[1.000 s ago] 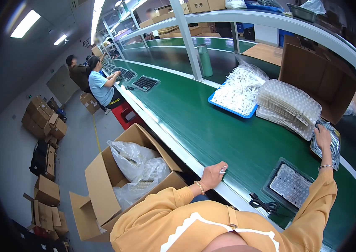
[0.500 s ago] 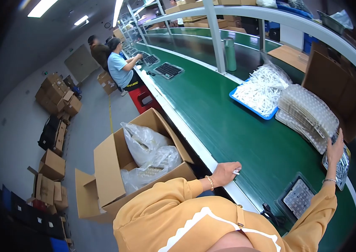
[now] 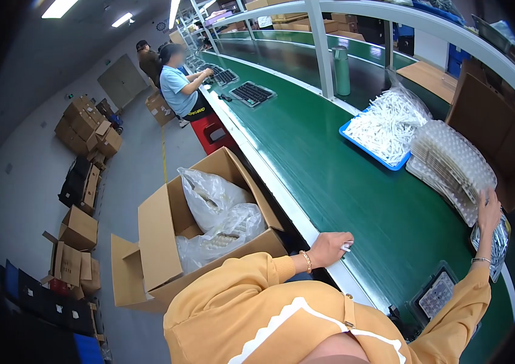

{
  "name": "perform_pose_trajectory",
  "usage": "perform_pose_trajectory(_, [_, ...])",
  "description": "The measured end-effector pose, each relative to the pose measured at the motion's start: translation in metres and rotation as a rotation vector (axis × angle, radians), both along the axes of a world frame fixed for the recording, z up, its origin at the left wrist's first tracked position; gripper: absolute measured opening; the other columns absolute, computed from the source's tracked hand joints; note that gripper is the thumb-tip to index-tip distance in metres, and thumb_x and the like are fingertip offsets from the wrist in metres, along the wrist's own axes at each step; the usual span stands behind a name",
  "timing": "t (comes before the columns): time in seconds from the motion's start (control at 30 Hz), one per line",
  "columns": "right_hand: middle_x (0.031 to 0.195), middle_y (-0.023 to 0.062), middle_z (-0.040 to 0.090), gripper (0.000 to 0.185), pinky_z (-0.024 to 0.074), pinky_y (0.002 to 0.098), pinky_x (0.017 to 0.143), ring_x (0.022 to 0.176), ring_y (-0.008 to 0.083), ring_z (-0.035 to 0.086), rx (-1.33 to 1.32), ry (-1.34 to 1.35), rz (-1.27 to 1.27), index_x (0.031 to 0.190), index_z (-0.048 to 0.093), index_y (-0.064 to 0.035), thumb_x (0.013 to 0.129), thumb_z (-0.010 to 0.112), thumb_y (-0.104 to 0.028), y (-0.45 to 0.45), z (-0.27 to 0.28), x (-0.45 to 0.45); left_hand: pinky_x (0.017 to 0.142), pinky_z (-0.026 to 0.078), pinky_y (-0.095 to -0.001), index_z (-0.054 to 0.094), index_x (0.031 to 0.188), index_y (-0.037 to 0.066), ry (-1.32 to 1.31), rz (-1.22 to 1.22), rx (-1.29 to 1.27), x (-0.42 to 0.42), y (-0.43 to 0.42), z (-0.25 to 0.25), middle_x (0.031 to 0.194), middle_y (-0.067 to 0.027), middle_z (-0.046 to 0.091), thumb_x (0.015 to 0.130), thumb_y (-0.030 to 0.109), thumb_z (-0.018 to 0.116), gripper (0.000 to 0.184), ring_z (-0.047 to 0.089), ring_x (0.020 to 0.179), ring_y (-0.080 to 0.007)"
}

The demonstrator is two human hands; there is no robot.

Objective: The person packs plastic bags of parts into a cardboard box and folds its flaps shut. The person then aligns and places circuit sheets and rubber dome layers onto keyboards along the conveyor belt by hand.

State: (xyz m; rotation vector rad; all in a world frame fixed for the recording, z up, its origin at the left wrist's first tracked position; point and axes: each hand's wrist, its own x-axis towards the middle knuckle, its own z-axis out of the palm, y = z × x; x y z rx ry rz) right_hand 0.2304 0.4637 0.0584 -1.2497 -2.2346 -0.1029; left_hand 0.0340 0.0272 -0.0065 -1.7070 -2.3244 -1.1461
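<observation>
My left hand (image 3: pixel 330 249) is closed around a small white plastic piece (image 3: pixel 346 247) above the belt's near edge. Out to the right, my right hand (image 3: pixel 489 212) has its fingers at the near end of a stack of translucent, bumpy plastic trays (image 3: pixel 451 159), apparently gripping an edge. Just under that hand lies a clear bag of shiny silvery parts (image 3: pixel 498 250). A dark tray holding a flat grey part (image 3: pixel 436 294) sits close to my right sleeve, partly hidden by it. Beyond the stack, a blue tray (image 3: pixel 371 159) is heaped with thin white pieces (image 3: pixel 385 127).
A green conveyor belt (image 3: pixel 312 158) runs away from me. An open carton (image 3: pixel 160 227) with plastic bags stands left. A green bottle (image 3: pixel 342 71) stands by a rack post (image 3: pixel 321 48). Keyboards (image 3: pixel 252 94) lie farther along, beside a seated person in blue (image 3: pixel 177 85).
My right hand has moved slightly down along the end of the tray stack. The view has shifted a little; my left hand still holds the white piece.
</observation>
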Motion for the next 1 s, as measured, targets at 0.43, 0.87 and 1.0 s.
perform_pose_trajectory(0.43, [0.098,0.0135,0.062,0.04,0.0447,0.0401,0.078,0.092,0.0321,0.059,-0.131,0.222,-0.142,0.118,0.054,-0.0145,0.084,0.052,-0.034,0.046,0.003,-0.006,0.057,0.048,-0.0345,0.055,0.087,0.007,0.0,-0.003,-0.007,0.0,0.001,-0.002,0.074,-0.0095,0.06,0.073,0.004,0.058,0.015,0.06,0.067,-0.0279])
perform_pose_trajectory(0.87, [0.095,0.0149,0.062,0.023,0.0463,0.0377,0.074,0.083,0.0308,0.061,0.264,0.326,0.056,0.107,0.057,-0.006,0.089,0.047,-0.017,0.014,0.04,-0.04,0.056,0.048,-0.0338,0.055,0.086,0.007,-0.008,-0.003,0.005,0.0,0.001,0.0,0.073,-0.009,0.06,0.072,0.003,0.059,0.014,0.06,0.066,-0.0275])
perform_pose_trajectory(1.0, [0.094,0.0128,0.063,0.019,0.0475,0.0301,0.07,0.076,0.0225,0.062,0.403,0.632,0.385,0.105,0.058,-0.0046,0.088,0.05,-0.006,-0.064,0.097,-0.053,0.057,0.048,-0.0318,0.059,0.09,0.006,-0.033,0.01,0.036,-0.001,0.0,-0.002,0.075,-0.0099,0.061,0.076,0.005,0.059,0.014,0.061,0.067,-0.0266])
